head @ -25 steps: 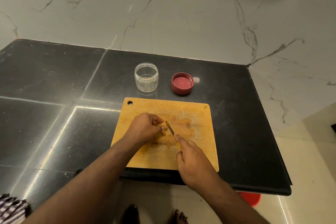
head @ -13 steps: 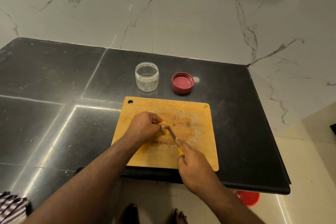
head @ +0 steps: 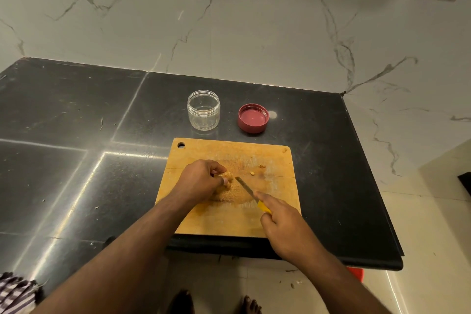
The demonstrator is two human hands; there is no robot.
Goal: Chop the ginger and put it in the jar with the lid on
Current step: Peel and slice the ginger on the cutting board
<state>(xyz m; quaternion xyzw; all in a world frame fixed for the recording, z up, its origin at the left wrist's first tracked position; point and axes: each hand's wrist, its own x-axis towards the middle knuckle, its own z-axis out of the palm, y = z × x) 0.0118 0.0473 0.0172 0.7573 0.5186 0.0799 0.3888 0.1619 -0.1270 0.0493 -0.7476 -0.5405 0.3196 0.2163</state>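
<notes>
Ginger (head: 227, 178) pinched by left hand (head: 201, 181) on cutting board (head: 229, 219); right hand (head: 283, 222) grips knife (head: 248, 190), blade at ginger's 3 o'clock; jar (head: 203, 110), lid (head: 253, 118) at board's 12 o'clock

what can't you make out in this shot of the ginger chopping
- Ginger: head view, mostly covered by the left hand; its size and the cuts made are unclear.
- Knife handle: mostly hidden inside the right hand.
- Small bits on the cutting board: too small to identify.
- Red object on the floor: mostly hidden by the counter edge.
- Jar: looks empty, but reflections blur its bottom.
</notes>
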